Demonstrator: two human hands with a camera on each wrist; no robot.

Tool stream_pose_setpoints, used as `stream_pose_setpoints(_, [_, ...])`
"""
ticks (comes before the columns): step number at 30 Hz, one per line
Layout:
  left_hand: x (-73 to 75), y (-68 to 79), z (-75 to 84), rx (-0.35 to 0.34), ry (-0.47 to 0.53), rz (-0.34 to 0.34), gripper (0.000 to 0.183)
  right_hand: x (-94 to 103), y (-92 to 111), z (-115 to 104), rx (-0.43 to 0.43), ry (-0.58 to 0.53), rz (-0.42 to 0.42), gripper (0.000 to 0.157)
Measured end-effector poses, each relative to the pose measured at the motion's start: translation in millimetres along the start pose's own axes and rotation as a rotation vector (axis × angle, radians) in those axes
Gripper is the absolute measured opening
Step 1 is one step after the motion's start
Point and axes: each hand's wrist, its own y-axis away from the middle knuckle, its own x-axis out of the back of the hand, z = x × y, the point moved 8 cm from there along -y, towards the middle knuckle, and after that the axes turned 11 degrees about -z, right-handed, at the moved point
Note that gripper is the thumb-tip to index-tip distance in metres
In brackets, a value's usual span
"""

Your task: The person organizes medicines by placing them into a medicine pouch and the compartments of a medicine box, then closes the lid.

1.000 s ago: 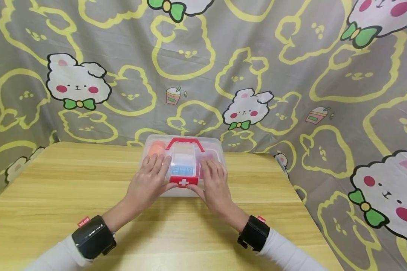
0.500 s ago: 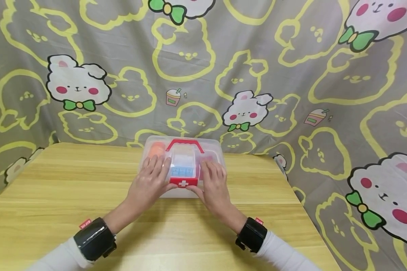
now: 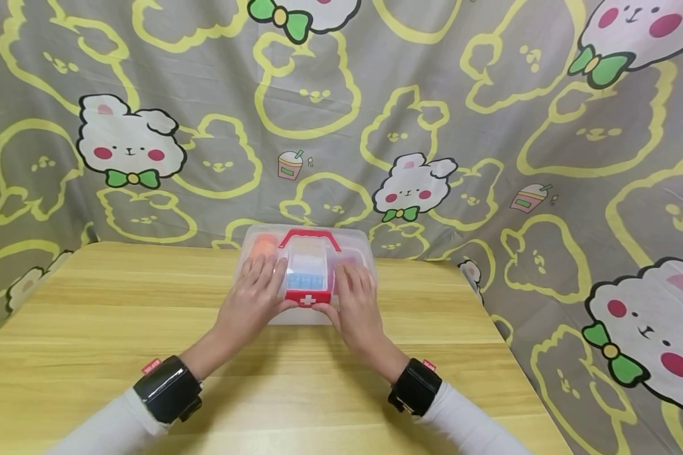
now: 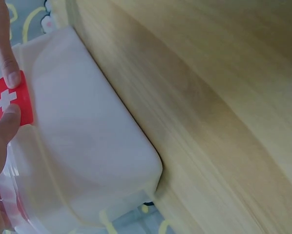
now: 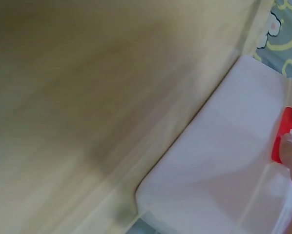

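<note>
A translucent first aid box [image 3: 304, 316] with a red handle [image 3: 310, 234] stands near the table's back edge. Its red latch [image 3: 308, 297] with a white cross is at the middle of the front. My left hand [image 3: 250, 294] rests its fingers on the left of the lid, its thumb on the latch's left end. On the other side, my right hand [image 3: 357, 300] lays its fingers on the lid with its thumb on the latch's right end. Both thumbs press the latch face in the left wrist view. Orange and light-blue things show through the lid.
The wooden table [image 3: 296, 392] runs from the box towards me. A grey curtain [image 3: 330, 145] with cartoon rabbits hangs close behind the box and along both sides. Each wrist wears a black band.
Over the last half second the box and both hands have shifted slightly away from me. The thumbs stay on the latch and the fingers on the lid.
</note>
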Motion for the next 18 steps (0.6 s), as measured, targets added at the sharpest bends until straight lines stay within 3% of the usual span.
stream_pose_setpoints(11, [-17.7,-15.9,-18.8,0.093,0.135,-0.071,0.091,-4.4,-30,10,-0.081,0.004,-0.067,0.084])
stream_pose_setpoints(18, [-22.3,-16.8,-21.8,0.148,0.23,-0.127,0.091,-4.9,-34,15,-0.11,0.056,-0.132,0.089])
